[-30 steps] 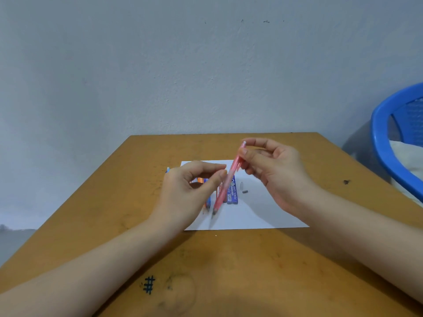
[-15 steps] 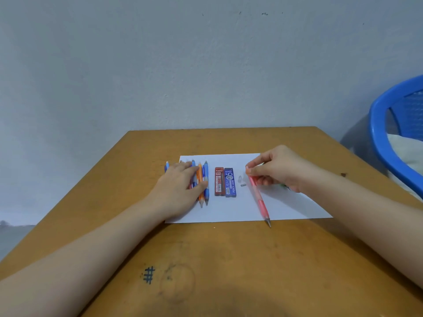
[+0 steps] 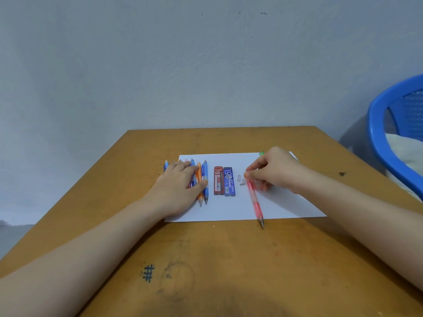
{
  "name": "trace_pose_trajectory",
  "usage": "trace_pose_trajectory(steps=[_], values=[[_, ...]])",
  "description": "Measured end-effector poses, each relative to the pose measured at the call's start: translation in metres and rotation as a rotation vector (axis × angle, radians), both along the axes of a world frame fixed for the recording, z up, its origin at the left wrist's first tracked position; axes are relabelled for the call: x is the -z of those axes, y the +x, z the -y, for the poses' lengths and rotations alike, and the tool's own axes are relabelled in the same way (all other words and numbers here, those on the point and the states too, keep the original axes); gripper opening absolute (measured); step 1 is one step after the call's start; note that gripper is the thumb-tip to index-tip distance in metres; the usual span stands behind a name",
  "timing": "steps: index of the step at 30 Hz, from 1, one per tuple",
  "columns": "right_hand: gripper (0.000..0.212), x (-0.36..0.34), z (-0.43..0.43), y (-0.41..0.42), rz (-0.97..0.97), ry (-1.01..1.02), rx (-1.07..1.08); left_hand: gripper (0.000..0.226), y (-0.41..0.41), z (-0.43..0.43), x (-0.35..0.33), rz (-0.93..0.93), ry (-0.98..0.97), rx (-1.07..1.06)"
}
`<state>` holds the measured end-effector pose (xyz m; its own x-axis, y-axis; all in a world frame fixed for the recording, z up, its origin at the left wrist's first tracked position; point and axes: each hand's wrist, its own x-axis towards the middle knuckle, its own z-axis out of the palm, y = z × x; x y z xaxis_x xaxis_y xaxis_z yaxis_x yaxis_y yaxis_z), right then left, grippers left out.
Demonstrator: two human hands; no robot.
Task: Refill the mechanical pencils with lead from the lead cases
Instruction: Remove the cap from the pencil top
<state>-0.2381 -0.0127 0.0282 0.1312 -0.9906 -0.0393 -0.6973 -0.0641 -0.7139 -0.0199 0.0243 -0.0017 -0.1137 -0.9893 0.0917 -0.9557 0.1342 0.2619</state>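
From the head camera, a white sheet of paper (image 3: pixel 229 209) lay on a brown table (image 3: pixel 229 259), with a red lead case (image 3: pixel 218 180) and a blue lead case (image 3: pixel 229 182) side by side at its middle. The left hand (image 3: pixel 176 191) rested flat, fingers straight, on a row of mechanical pencils (image 3: pixel 205 177) at the sheet's left. The right hand (image 3: pixel 272 172) pinched the far end of a pink pencil (image 3: pixel 254 200) lying right of the cases, its tip reaching past the sheet's near edge onto the table.

open paper strip (image 3: pixel 243 202) between lead cases (image 3: pixel 224 180) and pink pencil (image 3: pixel 254 200), two small white bits (image 3: pixel 242 184) within
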Motion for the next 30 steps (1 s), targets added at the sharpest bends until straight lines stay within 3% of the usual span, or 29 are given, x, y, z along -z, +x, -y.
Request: trace_pose_trajectory(steps=[5, 8, 11, 14, 20, 26, 30], values=[[0.015, -0.010, -0.005, 0.004, -0.111, -0.268, -0.168, 0.060, 0.000, 0.000, 0.001, 0.004, 0.006, 0.001], [0.033, -0.011, -0.006, 0.014, -0.271, -0.377, -0.269, 0.061, 0.000, 0.002, 0.001, 0.017, 0.005, -0.003], [0.068, -0.009, -0.003, 0.025, -0.502, -0.313, -0.343, 0.061, 0.001, 0.002, 0.001, 0.013, 0.003, -0.003], [0.090, -0.008, 0.003, 0.031, -0.645, -0.209, -0.370, 0.061, 0.001, 0.001, 0.001, 0.016, 0.004, -0.004], [0.091, -0.007, 0.012, 0.044, -0.683, -0.092, -0.424, 0.060, 0.000, 0.002, 0.001, 0.021, -0.009, -0.002], [0.075, -0.013, 0.014, 0.050, -0.471, -0.128, -0.375, 0.060, 0.002, 0.004, 0.004, -0.003, -0.037, -0.003], [0.034, -0.009, 0.014, 0.054, 0.135, -0.255, -0.280, 0.054, 0.003, 0.002, 0.001, -0.033, -0.194, -0.056]])
